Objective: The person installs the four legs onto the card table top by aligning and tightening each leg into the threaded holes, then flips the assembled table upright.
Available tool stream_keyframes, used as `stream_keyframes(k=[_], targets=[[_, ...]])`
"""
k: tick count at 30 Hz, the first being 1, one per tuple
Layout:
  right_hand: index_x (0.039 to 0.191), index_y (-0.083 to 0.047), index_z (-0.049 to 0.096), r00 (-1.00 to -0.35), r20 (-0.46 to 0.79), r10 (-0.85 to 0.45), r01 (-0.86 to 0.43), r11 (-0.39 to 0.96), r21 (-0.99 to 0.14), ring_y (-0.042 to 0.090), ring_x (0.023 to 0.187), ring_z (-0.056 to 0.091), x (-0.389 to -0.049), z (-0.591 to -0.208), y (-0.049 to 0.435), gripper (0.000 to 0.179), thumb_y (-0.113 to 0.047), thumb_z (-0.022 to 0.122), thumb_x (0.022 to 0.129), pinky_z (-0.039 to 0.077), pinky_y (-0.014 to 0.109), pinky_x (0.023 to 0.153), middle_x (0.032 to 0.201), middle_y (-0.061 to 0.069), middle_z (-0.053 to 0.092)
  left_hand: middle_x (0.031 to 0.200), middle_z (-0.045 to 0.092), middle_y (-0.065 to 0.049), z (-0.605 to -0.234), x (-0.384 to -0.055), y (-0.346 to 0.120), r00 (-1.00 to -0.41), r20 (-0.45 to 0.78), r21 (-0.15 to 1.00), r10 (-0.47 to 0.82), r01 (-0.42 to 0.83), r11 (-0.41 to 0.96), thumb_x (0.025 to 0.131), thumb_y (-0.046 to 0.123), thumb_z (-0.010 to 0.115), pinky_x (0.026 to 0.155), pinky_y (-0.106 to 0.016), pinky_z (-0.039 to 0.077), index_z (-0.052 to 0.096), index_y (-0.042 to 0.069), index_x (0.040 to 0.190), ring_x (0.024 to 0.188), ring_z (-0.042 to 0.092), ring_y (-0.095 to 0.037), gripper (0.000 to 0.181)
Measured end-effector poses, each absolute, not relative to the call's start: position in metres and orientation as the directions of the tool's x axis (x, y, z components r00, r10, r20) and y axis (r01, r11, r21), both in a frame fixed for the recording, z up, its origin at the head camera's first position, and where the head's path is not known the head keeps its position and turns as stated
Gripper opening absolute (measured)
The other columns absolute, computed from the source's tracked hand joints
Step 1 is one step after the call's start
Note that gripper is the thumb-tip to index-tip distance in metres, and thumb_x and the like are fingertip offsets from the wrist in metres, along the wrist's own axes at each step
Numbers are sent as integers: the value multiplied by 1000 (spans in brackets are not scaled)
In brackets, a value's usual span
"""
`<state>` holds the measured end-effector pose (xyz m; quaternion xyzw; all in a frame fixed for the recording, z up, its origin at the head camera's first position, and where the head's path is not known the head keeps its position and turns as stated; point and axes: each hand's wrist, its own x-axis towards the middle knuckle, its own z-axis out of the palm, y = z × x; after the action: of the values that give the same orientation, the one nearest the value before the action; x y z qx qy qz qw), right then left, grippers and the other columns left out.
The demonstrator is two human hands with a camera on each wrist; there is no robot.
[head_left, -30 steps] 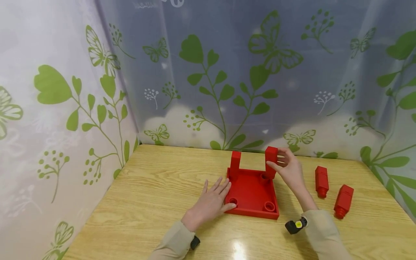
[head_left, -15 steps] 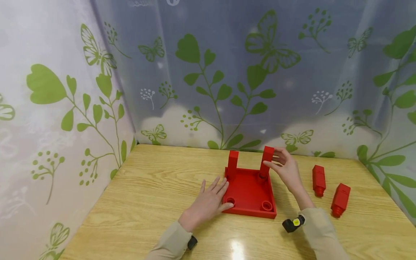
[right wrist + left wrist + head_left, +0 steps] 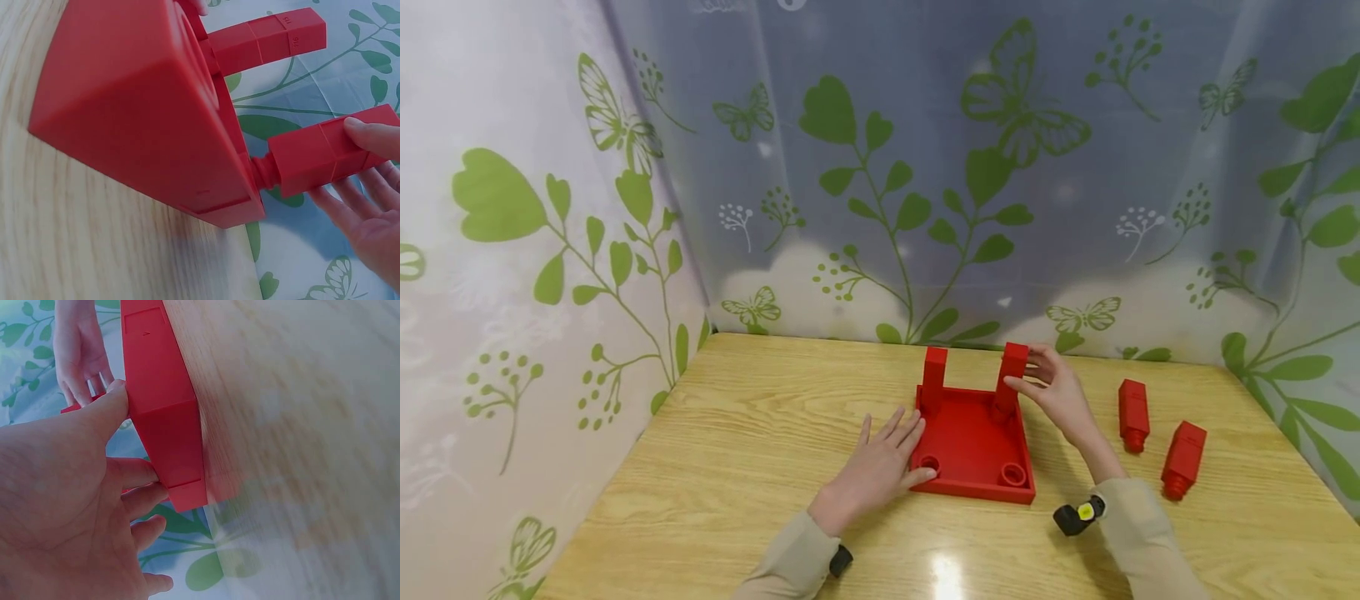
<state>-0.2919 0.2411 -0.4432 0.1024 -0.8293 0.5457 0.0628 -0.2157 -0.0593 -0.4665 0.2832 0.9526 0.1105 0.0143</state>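
The right hand (image 3: 1060, 398) pinches a smooth, square-sided red leg (image 3: 1013, 367) at the far right corner of a shallow red tray (image 3: 972, 450); the left hand (image 3: 880, 467), fingers spread, touches its left wall. A matching leg (image 3: 934, 373) stands far left; round-necked loose legs (image 3: 1133, 408) lie on wood-grain table (image 3: 722, 467) before leaf-printed fabric (image 3: 925, 275).

1. Soft, even light fills my head view; a white glare spot (image 3: 947, 575) gleams off the table (image 3: 760, 417) at the bottom edge.
2. A faint shadow darkens the table beside the right sleeve (image 3: 1138, 525).
3. My left-wrist feed runs pale and hazy, wood grain smeared, the tray (image 3: 165, 406) casting a red reflection (image 3: 222, 487).
4. I see cool, muted right-wrist color, the tray's near corner soft, dim shadow below.
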Motion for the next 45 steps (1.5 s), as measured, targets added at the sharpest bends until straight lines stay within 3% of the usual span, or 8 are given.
stream_keyframes(k=[5,10,18,21,28,34,41,45], targets=[[139,1,47,-957,250,-144,-287,377,-880,36,118,62,-292,-444,243,53,-12,73,95,51,15,86,139,25,59,167,25,-8,-467,-215,-59,-838,36,231,545,537,811,102,53,51,120,-65,13,32,6,159,155,18,-30,77],[139,1,48,-941,264,-209,-325,359,-875,42,124,58,-294,-445,246,49,-9,70,96,50,15,89,139,25,58,167,26,-9,-467,-215,-60,-834,43,231,549,543,807,102,53,51,119,-66,14,33,5,158,155,20,-31,77],[139,-1,53,-932,264,-249,-347,401,-847,43,118,63,-294,-445,245,51,-9,73,94,52,17,87,133,25,63,166,27,-9,-467,-216,-60,-832,53,227,552,548,805,101,54,51,119,-66,14,34,5,158,154,20,-31,77],[139,-3,54,-930,266,-253,-351,404,-845,38,117,64,-295,-445,246,51,-11,74,93,52,16,88,133,23,64,166,27,-9,-467,-216,-60,-832,53,227,553,549,804,101,54,51,119,-66,14,34,5,158,154,20,-32,77],[148,-6,47,-889,263,-376,-388,312,-867,7,123,59,-297,-444,253,53,-11,66,99,49,17,95,145,24,53,166,27,-9,-466,-215,-60,-832,53,225,552,549,805,102,54,50,119,-66,14,33,5,158,155,20,-31,76],[154,-13,42,-879,240,-411,-379,300,-876,15,132,54,-297,-442,258,54,-16,60,103,47,17,97,150,17,50,166,27,-9,-465,-215,-60,-833,50,233,551,547,804,102,53,51,119,-66,14,34,5,158,154,20,-32,76],[153,-10,42,-871,252,-422,-373,233,-898,-2,127,54,-298,-445,257,52,-12,59,104,45,15,99,151,22,49,167,27,-8,-465,-216,-60,-833,48,224,551,547,807,102,53,51,119,-66,14,33,5,158,155,20,-31,76],[149,-10,47,-890,246,-383,-363,270,-892,3,124,57,-297,-444,254,51,-14,63,101,48,16,96,146,18,54,167,27,-8,-466,-216,-60,-833,46,226,551,546,807,102,53,51,120,-66,14,34,5,158,155,20,-31,76]])
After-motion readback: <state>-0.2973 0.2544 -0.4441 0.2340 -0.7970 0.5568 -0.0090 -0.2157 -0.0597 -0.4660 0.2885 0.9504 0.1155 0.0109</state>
